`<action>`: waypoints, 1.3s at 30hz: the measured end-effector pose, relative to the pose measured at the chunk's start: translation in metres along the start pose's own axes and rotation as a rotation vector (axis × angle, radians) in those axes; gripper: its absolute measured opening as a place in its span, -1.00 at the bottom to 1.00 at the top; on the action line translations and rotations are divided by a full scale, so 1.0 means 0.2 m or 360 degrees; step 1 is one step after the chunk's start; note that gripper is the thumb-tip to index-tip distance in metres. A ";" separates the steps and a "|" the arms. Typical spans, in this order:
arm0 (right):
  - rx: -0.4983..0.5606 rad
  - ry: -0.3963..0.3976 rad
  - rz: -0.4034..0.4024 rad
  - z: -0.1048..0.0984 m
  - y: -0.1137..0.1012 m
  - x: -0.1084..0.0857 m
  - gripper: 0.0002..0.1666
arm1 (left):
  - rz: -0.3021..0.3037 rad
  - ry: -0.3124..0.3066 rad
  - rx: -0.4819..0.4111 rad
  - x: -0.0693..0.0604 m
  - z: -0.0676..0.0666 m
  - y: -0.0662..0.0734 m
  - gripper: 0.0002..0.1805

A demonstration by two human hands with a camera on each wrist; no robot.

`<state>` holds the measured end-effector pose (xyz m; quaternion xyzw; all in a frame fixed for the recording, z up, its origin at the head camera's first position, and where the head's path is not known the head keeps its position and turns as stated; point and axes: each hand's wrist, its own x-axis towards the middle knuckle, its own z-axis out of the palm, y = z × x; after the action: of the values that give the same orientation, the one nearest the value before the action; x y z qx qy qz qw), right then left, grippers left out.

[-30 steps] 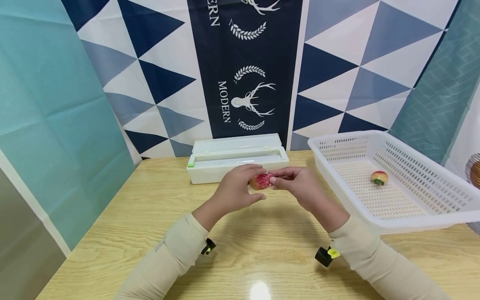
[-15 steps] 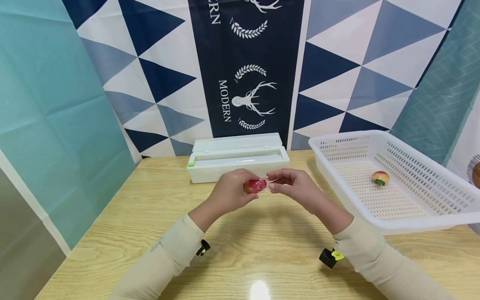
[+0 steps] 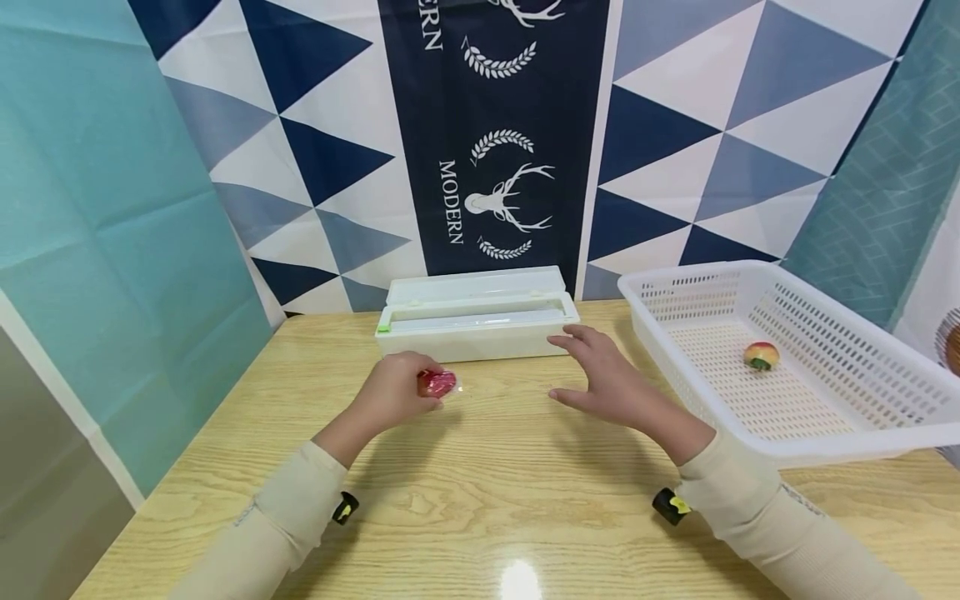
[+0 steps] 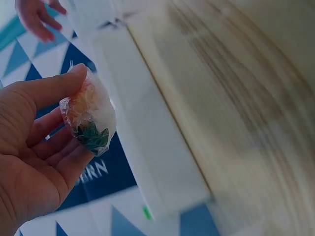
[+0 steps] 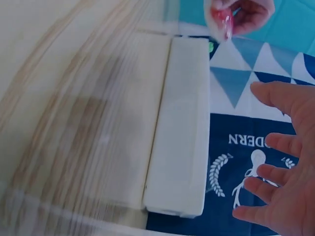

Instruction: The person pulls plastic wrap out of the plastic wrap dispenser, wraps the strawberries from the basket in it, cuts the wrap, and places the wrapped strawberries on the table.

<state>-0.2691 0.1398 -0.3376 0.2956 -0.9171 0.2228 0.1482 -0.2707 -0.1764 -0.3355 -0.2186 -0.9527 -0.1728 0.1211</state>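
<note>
My left hand (image 3: 388,392) holds a small red-and-yellow fruit (image 3: 439,383) between thumb and fingers, above the table left of centre. Seen from the left wrist, the fruit (image 4: 89,118) has green leaves at one end and is wrapped in crinkled clear cling film. My right hand (image 3: 604,382) hovers apart from it, with fingers spread and nothing held. Behind both hands stands a white cling film box (image 3: 480,343), its lid raised and a roll inside. The right wrist view also has the left hand with the wrapped fruit (image 5: 224,22) at its top.
To the right stands a white perforated basket (image 3: 697,417) with one similar fruit (image 3: 762,356) on its floor. A patterned cloth (image 3: 652,133) hangs behind the wooden table (image 3: 480,483). At the far right edge, a round brown object (image 3: 954,346) is partly visible.
The right hand has let go of the film at the fruit's side and its fingers have spread. My left hand has carried the wrapped fruit to the left, away from the right hand.
</note>
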 end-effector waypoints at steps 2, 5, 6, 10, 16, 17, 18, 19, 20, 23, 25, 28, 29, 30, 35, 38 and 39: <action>-0.0040 -0.0019 -0.0001 0.00 0.01 -0.01 -0.12 | -0.0053 -0.0012 0.0025 -0.02 -0.01 -0.05 -0.56; -0.0079 -0.0025 -0.0029 0.00 0.02 -0.02 -0.11 | -0.0121 -0.0022 0.0045 -0.04 -0.03 -0.12 -0.57; -0.0085 -0.0026 -0.0036 0.00 0.03 -0.02 -0.10 | -0.0142 -0.0023 0.0044 -0.05 -0.04 -0.14 -0.57; -0.0117 -0.0027 -0.0062 0.00 0.03 -0.03 -0.10 | -0.0218 -0.0025 0.0020 -0.06 -0.06 -0.23 -0.57; -0.0131 -0.0075 -0.0048 0.00 0.04 -0.04 -0.09 | -0.0362 -0.0077 -0.0052 -0.07 -0.07 -0.33 -0.58; -0.0132 -0.0082 -0.0049 0.00 0.04 -0.04 -0.09 | -0.0379 -0.0087 -0.0056 -0.07 -0.07 -0.35 -0.59; -0.0135 -0.0091 -0.0052 0.00 0.04 -0.04 -0.09 | -0.0398 -0.0099 -0.0060 -0.07 -0.07 -0.36 -0.60; -0.0138 -0.0099 -0.0053 0.00 0.04 -0.05 -0.08 | -0.0415 -0.0109 -0.0065 -0.07 -0.07 -0.37 -0.61; -0.0141 -0.0109 -0.0054 0.00 0.04 -0.05 -0.08 | -0.0432 -0.0120 -0.0069 -0.08 -0.07 -0.38 -0.62; -0.0145 -0.0139 -0.0062 0.01 0.04 -0.05 -0.06 | -0.0474 -0.0150 -0.0071 -0.08 -0.07 -0.42 -0.61; -0.0148 -0.0155 -0.0073 0.01 0.04 -0.06 -0.05 | -0.0490 -0.0166 -0.0057 -0.08 -0.07 -0.44 -0.60; -0.0153 -0.0157 -0.0101 0.02 0.05 -0.06 -0.07 | -0.0496 -0.0168 -0.0032 -0.09 -0.09 -0.47 -0.56; -0.0154 -0.0155 -0.0107 0.02 0.05 -0.06 -0.08 | -0.0496 -0.0168 -0.0024 -0.09 -0.10 -0.48 -0.55; -0.0157 -0.0155 -0.0108 0.03 0.05 -0.06 -0.08 | -0.0498 -0.0168 -0.0025 -0.09 -0.10 -0.49 -0.52; -0.0164 -0.0161 -0.0114 0.04 0.05 -0.07 -0.08 | -0.0501 -0.0187 -0.0043 -0.09 -0.12 -0.55 -0.50; -0.0159 -0.0168 -0.0113 0.04 0.05 -0.07 -0.09 | -0.0500 -0.0199 -0.0047 -0.10 -0.11 -0.57 -0.56; -0.0156 -0.0168 -0.0110 0.04 0.05 -0.07 -0.09 | -0.0506 -0.0203 -0.0052 -0.10 -0.11 -0.57 -0.57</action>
<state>-0.2651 0.1500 -0.3533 0.3309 -0.9227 0.1563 0.1215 -0.3022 -0.2884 -0.3526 -0.0776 -0.9781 -0.1912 0.0280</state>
